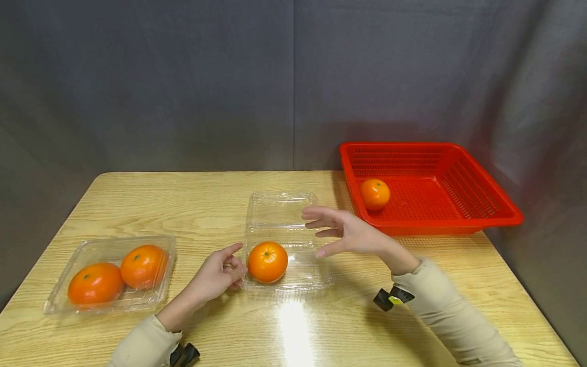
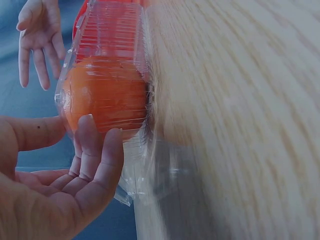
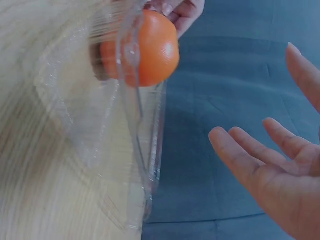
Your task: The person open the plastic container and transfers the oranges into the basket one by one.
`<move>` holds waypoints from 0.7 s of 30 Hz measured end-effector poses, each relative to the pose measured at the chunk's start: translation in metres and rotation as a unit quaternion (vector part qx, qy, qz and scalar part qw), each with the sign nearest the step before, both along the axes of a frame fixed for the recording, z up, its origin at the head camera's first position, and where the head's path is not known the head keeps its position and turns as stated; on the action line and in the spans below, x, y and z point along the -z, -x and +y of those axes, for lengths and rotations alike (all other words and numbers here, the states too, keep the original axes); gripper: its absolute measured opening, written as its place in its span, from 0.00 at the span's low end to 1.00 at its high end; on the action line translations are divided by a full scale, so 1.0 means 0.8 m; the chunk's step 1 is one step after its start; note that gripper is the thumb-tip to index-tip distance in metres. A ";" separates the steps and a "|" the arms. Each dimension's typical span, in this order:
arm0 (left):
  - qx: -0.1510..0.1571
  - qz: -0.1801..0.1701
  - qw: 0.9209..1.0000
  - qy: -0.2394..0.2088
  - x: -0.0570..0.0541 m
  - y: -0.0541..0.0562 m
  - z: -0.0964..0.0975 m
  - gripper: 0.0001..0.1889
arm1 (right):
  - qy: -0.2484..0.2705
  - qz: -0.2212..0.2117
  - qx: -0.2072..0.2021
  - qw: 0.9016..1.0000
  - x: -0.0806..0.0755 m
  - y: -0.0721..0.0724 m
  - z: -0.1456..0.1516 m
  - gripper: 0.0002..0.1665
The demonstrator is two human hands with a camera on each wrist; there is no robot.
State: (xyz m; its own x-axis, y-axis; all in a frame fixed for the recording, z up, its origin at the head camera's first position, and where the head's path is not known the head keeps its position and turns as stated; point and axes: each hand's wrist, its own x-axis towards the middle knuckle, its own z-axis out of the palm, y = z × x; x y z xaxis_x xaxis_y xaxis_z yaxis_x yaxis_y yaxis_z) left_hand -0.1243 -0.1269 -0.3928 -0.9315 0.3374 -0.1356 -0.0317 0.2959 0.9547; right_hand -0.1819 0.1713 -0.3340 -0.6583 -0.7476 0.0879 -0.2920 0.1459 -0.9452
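An orange (image 1: 267, 262) sits at the left end of the base of a clear plastic clamshell container (image 1: 302, 267). Its lid (image 1: 281, 208) lies folded back toward the rear. At the container's left edge, my left hand (image 1: 221, 275) pinches the rim, with its thumb (image 2: 42, 133) at the top edge and curled fingertips (image 2: 114, 145) against the outer wall beside the orange. Over the container's right side hovers my right hand (image 1: 350, 232), holding nothing, its fingers spread apart and its thumb low. The right wrist view also shows this hand (image 3: 280, 165) apart from the container.
At the left stands another clear container (image 1: 167, 265), closed over two oranges (image 1: 96, 283). A red perforated basket (image 1: 440, 223) stands at the back right, with one orange (image 1: 375, 194) by its left wall. Behind the wooden table (image 1: 183, 204) hangs a grey curtain (image 1: 206, 92).
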 end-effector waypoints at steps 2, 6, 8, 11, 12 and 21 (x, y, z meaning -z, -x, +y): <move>-0.001 -0.003 1.000 0.000 0.000 0.000 0.000 0.30 | -0.001 0.000 0.000 1.000 0.003 0.000 -0.004 0.45; -0.005 -0.010 1.000 0.000 0.001 0.001 0.001 0.30 | -0.006 0.001 -0.003 1.000 0.011 0.001 -0.011 0.46; -0.004 -0.009 1.000 -0.002 0.001 0.001 0.001 0.30 | -0.010 0.001 -0.006 1.000 0.016 0.003 -0.015 0.46; -0.001 -0.006 1.000 -0.006 0.001 0.000 0.000 0.30 | -0.019 0.000 -0.009 1.000 0.022 0.004 -0.020 0.46; -0.001 -0.006 1.000 -0.007 0.001 0.000 0.000 0.30 | -0.020 -0.001 -0.010 1.000 0.024 0.004 -0.021 0.46; -0.004 -0.006 1.000 -0.002 0.001 0.001 0.000 0.30 | -0.028 0.004 -0.021 0.999 0.041 0.005 -0.036 0.46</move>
State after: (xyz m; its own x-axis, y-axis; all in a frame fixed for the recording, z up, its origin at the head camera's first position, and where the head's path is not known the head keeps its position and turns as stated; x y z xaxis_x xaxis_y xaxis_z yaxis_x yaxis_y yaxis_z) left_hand -0.1253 -0.1271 -0.3936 -0.9323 0.3311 -0.1457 -0.0454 0.2923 0.9553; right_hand -0.1862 0.1424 -0.3669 -0.6260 -0.7782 0.0505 -0.3066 0.1861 -0.9335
